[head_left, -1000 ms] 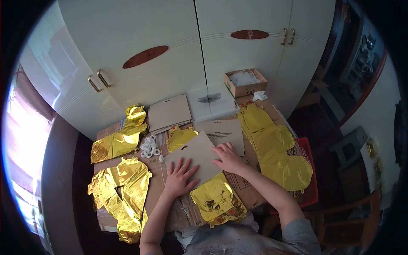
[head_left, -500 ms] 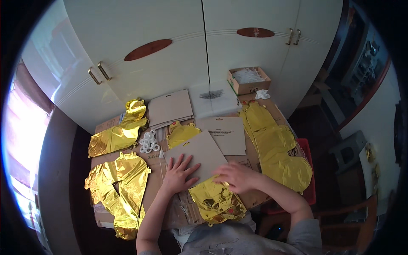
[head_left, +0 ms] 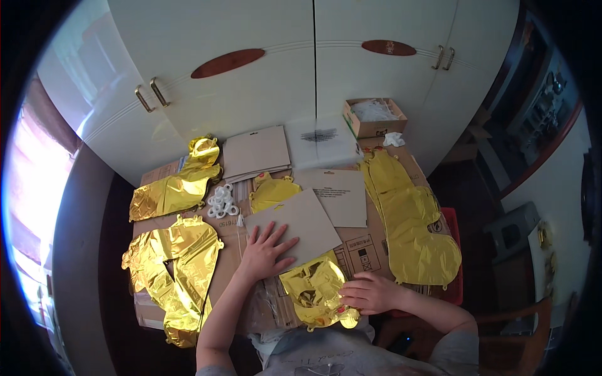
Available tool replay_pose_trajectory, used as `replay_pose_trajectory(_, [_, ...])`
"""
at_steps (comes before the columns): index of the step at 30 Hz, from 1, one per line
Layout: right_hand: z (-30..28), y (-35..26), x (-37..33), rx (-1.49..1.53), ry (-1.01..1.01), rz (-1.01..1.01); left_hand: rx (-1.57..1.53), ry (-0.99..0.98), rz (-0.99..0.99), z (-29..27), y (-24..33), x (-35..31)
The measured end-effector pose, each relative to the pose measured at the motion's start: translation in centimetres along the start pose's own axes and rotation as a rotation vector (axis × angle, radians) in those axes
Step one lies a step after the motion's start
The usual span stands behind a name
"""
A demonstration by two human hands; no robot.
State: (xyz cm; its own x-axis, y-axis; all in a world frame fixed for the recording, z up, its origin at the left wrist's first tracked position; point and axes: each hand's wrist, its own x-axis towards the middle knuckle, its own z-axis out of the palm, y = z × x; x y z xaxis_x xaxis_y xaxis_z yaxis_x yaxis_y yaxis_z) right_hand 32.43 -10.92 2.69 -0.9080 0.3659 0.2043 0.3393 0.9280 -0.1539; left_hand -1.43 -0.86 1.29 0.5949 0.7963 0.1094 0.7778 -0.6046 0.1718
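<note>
My left hand (head_left: 268, 252) lies flat with fingers spread on a grey-beige cardboard card (head_left: 304, 225) that has a hanging slot. Beneath the card runs a flat gold foil balloon (head_left: 310, 285); one end sticks out past the card's far edge, and the crumpled near end lies toward me. At the right side of that near end, my right hand (head_left: 371, 293) has its fingers closed together over the foil's edge, its thumb hidden. A second card (head_left: 343, 200), printed with dark text, lies partly under the first.
More flat gold foil balloons lie at left (head_left: 172, 269), far left (head_left: 179, 194) and right (head_left: 414, 225). White rings (head_left: 222, 202) are piled left of the cards. Behind stand a card stack (head_left: 256, 153), a clear plastic bag stack (head_left: 329, 147) and a small box (head_left: 375, 118).
My right hand has moved from the card's near right edge down and right to the foil balloon's near end. My left hand stays on the card. The view has shifted slightly.
</note>
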Motion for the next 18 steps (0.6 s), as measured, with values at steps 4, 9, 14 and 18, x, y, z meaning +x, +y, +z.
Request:
replay_pose_trajectory(4, [-0.6, 0.6, 1.1, -0.032, 0.217, -0.13, 0.025, -0.011, 0.0, 0.0, 0.0, -0.1])
replay_pose_trajectory(9, [-4.2, 1.8, 5.8, 0.212, 0.398, 0.059, 0.053, 0.0, 0.01, 0.7, -0.4, -0.1])
replay_pose_trajectory(14, [-5.5, 6.9, 12.0, 0.411, 0.372, 0.356, 0.024, 0.0, 0.02, 2.6, -2.5, -0.7])
replay_pose_trajectory(18, [-5.2, 12.2, 16.0, 0.761, 0.195, 0.697, -0.126, -0.035, 0.002, 2.9, -3.7, -0.1])
